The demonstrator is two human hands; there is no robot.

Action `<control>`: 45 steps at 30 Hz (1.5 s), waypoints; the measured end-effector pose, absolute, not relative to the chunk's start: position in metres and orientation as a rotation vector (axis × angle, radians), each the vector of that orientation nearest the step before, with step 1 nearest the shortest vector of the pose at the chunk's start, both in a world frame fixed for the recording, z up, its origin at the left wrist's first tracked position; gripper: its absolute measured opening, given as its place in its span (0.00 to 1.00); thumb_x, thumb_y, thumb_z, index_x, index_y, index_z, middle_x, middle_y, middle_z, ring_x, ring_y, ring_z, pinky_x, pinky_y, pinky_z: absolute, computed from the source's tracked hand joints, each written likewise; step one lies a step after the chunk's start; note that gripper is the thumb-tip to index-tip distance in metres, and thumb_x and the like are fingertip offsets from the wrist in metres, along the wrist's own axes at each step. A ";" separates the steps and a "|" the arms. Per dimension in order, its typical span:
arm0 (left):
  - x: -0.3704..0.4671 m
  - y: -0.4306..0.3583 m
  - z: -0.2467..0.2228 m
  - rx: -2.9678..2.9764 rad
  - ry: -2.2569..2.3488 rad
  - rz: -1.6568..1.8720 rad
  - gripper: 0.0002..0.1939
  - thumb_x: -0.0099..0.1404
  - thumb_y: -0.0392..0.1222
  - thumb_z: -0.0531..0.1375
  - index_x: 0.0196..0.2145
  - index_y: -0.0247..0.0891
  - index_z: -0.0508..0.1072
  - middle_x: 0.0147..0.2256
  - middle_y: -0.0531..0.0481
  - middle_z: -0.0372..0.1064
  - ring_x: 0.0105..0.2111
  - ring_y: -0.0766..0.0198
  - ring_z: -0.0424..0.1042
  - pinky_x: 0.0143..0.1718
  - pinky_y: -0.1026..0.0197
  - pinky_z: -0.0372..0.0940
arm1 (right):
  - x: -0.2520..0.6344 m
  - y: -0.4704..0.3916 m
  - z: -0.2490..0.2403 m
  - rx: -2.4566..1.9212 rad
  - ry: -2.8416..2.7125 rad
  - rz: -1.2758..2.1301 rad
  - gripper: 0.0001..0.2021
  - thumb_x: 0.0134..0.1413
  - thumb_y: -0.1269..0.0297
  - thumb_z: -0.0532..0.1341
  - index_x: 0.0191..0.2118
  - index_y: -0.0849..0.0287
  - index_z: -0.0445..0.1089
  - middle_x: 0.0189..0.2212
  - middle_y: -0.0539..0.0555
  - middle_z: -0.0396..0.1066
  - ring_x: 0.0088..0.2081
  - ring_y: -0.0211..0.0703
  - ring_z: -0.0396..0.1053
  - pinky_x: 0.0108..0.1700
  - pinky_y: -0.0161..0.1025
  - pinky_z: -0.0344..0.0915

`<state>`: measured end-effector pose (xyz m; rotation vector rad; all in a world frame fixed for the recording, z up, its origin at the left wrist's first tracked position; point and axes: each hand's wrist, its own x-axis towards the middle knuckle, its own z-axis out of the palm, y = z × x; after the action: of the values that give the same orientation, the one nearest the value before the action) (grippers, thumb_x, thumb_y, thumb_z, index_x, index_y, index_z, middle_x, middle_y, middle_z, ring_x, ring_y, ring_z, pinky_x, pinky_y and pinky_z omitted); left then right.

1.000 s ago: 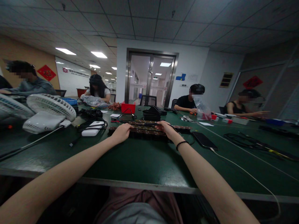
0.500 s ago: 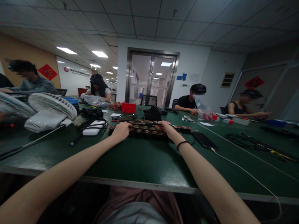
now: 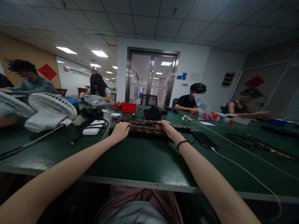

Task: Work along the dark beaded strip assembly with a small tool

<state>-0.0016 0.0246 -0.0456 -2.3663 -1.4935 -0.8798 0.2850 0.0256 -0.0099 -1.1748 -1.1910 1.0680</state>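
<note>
Just past strips (image 3: 147, 129), red bin (image 3: 129, 107), contents unclear.

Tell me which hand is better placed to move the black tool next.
Right, most likely: the right hand already holds the black tool over the strips, while the left hand is by the strips' left end.

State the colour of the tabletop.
The tabletop is dark green, shown best in the head view.
</note>
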 end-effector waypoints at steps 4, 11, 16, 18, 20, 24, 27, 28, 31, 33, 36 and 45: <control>-0.001 0.024 -0.045 -2.384 -1.512 -0.873 0.13 0.69 0.34 0.55 0.46 0.37 0.77 0.45 0.42 0.78 0.46 0.51 0.76 0.52 0.50 0.68 | 0.286 0.025 -0.010 -1.165 -1.206 1.070 0.09 0.57 0.72 0.60 0.27 0.55 0.69 0.25 0.51 0.76 0.27 0.38 0.71 0.32 0.34 0.67; 0.001 0.020 -0.041 -2.392 -1.536 -0.852 0.13 0.70 0.33 0.55 0.46 0.36 0.77 0.45 0.41 0.78 0.47 0.50 0.76 0.52 0.50 0.68 | 0.287 0.026 -0.010 -1.165 -1.213 1.077 0.08 0.57 0.71 0.61 0.27 0.56 0.69 0.25 0.49 0.75 0.27 0.38 0.71 0.34 0.34 0.67; 0.004 0.016 -0.038 -2.391 -1.574 -0.813 0.13 0.71 0.33 0.54 0.47 0.35 0.77 0.46 0.41 0.78 0.48 0.50 0.75 0.53 0.50 0.67 | 0.286 0.026 -0.010 -1.175 -1.202 1.079 0.09 0.57 0.71 0.61 0.26 0.55 0.69 0.25 0.50 0.76 0.28 0.39 0.71 0.34 0.35 0.68; 0.004 0.015 -0.037 -2.386 -1.590 -0.802 0.13 0.71 0.34 0.55 0.48 0.34 0.77 0.47 0.41 0.78 0.48 0.50 0.75 0.53 0.51 0.67 | 0.286 0.027 -0.010 -1.172 -1.190 1.081 0.10 0.57 0.71 0.61 0.26 0.55 0.69 0.25 0.50 0.76 0.28 0.39 0.71 0.34 0.35 0.68; 0.004 0.014 -0.037 -2.386 -1.599 -0.802 0.13 0.71 0.34 0.55 0.48 0.35 0.77 0.47 0.42 0.78 0.49 0.51 0.75 0.53 0.52 0.67 | 0.286 0.027 -0.011 -1.164 -1.180 1.079 0.10 0.57 0.72 0.61 0.25 0.56 0.69 0.24 0.51 0.76 0.27 0.39 0.71 0.33 0.35 0.67; 0.004 0.014 -0.036 -2.389 -1.606 -0.809 0.12 0.71 0.34 0.56 0.48 0.35 0.77 0.47 0.42 0.78 0.49 0.51 0.75 0.54 0.53 0.66 | 0.286 0.027 -0.011 -1.151 -1.182 1.075 0.10 0.57 0.72 0.61 0.25 0.56 0.69 0.24 0.51 0.76 0.27 0.39 0.71 0.32 0.35 0.67; 0.004 0.014 -0.037 -2.382 -1.613 -0.818 0.11 0.70 0.34 0.57 0.47 0.36 0.77 0.47 0.42 0.78 0.49 0.51 0.75 0.54 0.53 0.67 | 0.287 0.027 -0.012 -1.135 -1.195 1.081 0.10 0.56 0.72 0.61 0.25 0.56 0.69 0.24 0.51 0.76 0.27 0.39 0.71 0.33 0.35 0.67; 0.004 0.014 -0.037 -2.381 -1.612 -0.824 0.11 0.70 0.34 0.58 0.47 0.36 0.77 0.47 0.42 0.78 0.49 0.51 0.75 0.54 0.53 0.67 | 0.287 0.026 -0.012 -1.133 -1.196 1.083 0.10 0.57 0.72 0.61 0.25 0.56 0.69 0.24 0.51 0.76 0.27 0.39 0.72 0.33 0.35 0.68; 0.004 0.015 -0.037 -2.388 -1.596 -0.847 0.11 0.70 0.34 0.58 0.47 0.35 0.77 0.46 0.42 0.78 0.49 0.51 0.75 0.54 0.52 0.67 | 0.287 0.026 -0.011 -1.137 -1.196 1.080 0.10 0.57 0.72 0.61 0.26 0.56 0.70 0.24 0.51 0.76 0.27 0.38 0.71 0.33 0.34 0.67; 0.003 0.016 -0.038 -2.387 -1.588 -0.851 0.11 0.70 0.34 0.57 0.47 0.35 0.77 0.46 0.42 0.78 0.48 0.50 0.75 0.53 0.51 0.67 | 0.287 0.026 -0.011 -1.135 -1.200 1.080 0.10 0.57 0.72 0.60 0.26 0.56 0.69 0.24 0.50 0.76 0.27 0.37 0.71 0.33 0.33 0.67; 0.004 0.017 -0.039 -2.377 -1.587 -0.841 0.12 0.70 0.34 0.56 0.47 0.35 0.77 0.46 0.41 0.78 0.48 0.50 0.75 0.53 0.50 0.68 | 0.286 0.026 -0.011 -1.139 -1.193 1.084 0.10 0.58 0.73 0.60 0.26 0.57 0.68 0.24 0.51 0.76 0.27 0.37 0.71 0.32 0.33 0.66; 0.002 0.020 -0.040 -2.396 -1.595 -0.827 0.13 0.70 0.34 0.55 0.47 0.35 0.77 0.47 0.42 0.77 0.49 0.52 0.75 0.54 0.51 0.67 | 0.286 0.026 -0.010 -1.149 -1.204 1.076 0.10 0.57 0.72 0.61 0.25 0.57 0.70 0.24 0.51 0.75 0.27 0.37 0.71 0.33 0.33 0.66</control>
<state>0.0019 0.0197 -0.0397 -2.3959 -1.5953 -0.8267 0.2857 0.0258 -0.0102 -1.1491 -1.2039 1.0763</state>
